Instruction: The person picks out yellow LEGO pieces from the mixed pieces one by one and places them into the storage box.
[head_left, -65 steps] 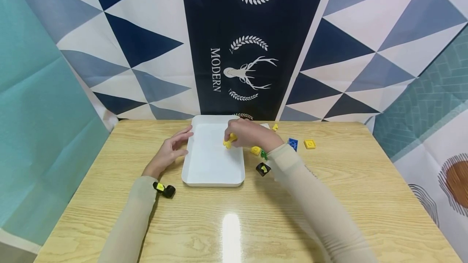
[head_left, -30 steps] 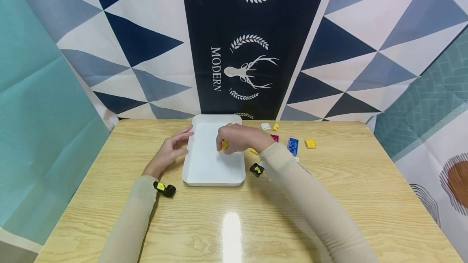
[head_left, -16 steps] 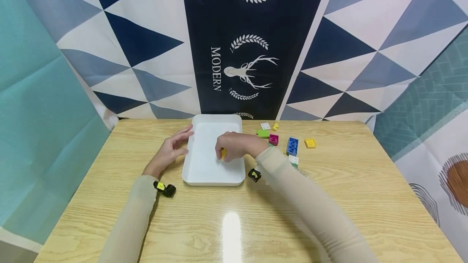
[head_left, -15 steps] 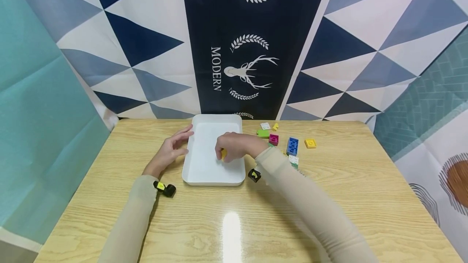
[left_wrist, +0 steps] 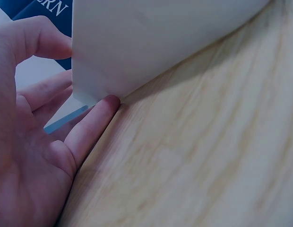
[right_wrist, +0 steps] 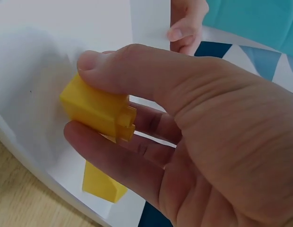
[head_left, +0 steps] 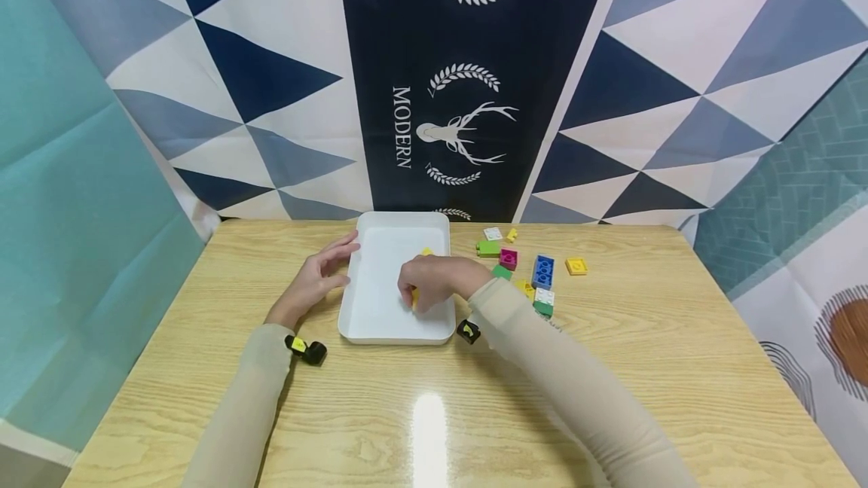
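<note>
In the head view, a white tray [head_left: 373, 315] lies on the table. My left hand [head_left: 312, 281] rests at its left side, and in the left wrist view its fingertips touch the outer wall. Over the tray's right half, my right hand [head_left: 434, 281] pinches a yellow toy brick [right_wrist: 92, 104] between thumb and fingers, its studs towards the palm in the right wrist view. A second yellow brick [right_wrist: 103, 182] lies in the tray below the fingers; the head view shows only a bit of it beyond the knuckles.
Right of the tray lie several loose toy bricks: a blue brick [head_left: 542, 271], a flat yellow one [head_left: 576, 266], a magenta one [head_left: 508, 258], a light green one [head_left: 487, 248] and a white one [head_left: 544, 297]. The patterned wall cloth [head_left: 298, 134] rises behind the table.
My right hand, holding yellow, has gone from the tray's right edge to a lower spot inside it. A yellow brick now shows behind the hand. The left hand stays put.
</note>
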The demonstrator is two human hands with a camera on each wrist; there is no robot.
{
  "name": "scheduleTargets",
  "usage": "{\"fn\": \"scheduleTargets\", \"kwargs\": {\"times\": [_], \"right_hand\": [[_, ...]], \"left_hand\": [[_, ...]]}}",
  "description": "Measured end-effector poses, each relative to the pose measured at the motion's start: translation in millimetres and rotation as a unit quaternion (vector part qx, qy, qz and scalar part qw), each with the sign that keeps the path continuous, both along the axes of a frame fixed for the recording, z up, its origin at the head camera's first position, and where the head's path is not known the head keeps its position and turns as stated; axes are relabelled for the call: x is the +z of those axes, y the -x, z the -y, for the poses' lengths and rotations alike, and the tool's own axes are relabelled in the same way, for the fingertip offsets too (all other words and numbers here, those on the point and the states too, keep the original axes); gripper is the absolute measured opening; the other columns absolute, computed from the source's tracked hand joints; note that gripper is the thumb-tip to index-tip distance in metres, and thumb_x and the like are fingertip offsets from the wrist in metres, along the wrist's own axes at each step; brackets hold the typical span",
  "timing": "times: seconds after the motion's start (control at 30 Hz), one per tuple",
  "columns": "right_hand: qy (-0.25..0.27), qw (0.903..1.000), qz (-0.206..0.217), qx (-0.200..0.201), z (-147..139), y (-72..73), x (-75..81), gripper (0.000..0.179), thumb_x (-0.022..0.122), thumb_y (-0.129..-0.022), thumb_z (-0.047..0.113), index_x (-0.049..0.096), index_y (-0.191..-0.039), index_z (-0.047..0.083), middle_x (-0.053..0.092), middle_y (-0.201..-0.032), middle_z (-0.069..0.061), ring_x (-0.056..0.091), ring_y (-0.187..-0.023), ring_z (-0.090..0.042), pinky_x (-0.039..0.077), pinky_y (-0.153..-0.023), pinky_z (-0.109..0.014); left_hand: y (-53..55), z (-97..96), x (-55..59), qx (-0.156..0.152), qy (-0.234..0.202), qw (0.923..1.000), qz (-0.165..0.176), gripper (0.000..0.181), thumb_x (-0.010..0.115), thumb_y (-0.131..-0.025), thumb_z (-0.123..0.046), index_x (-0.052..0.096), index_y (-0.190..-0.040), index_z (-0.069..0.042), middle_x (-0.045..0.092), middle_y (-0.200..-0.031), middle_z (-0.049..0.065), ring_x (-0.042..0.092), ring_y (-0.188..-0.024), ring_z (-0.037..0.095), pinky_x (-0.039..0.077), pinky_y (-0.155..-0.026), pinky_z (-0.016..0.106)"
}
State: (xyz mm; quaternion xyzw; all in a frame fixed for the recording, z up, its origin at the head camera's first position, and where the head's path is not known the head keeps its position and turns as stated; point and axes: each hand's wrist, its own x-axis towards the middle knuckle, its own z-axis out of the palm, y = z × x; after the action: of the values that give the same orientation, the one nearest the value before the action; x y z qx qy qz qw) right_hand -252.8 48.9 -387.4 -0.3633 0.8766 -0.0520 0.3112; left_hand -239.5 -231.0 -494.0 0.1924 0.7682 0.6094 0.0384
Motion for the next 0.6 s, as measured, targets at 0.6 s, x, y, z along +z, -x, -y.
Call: {"fn": "scheduleTargets", "kwargs": {"times": [0.6], "right_hand": [[-0.034,0.9991,0.021,-0.016,5.3,-6.8,-8.0,0.021,0.085,-0.098,0.009,0.069,-0.090,0.020,0.065,-0.098,0.000,0.061,-0.095,-0.018,0.050,-0.081,-0.029]], "left_hand": [[-0.7,0.3,1.1,0.000,0.002,1.0000,0.003,0.063,0.067,-0.098,0.011,0.053,-0.160,0.010,0.028,-0.188,0.019,0.028,-0.174,0.045,0.032,-0.121,-0.001]]}}
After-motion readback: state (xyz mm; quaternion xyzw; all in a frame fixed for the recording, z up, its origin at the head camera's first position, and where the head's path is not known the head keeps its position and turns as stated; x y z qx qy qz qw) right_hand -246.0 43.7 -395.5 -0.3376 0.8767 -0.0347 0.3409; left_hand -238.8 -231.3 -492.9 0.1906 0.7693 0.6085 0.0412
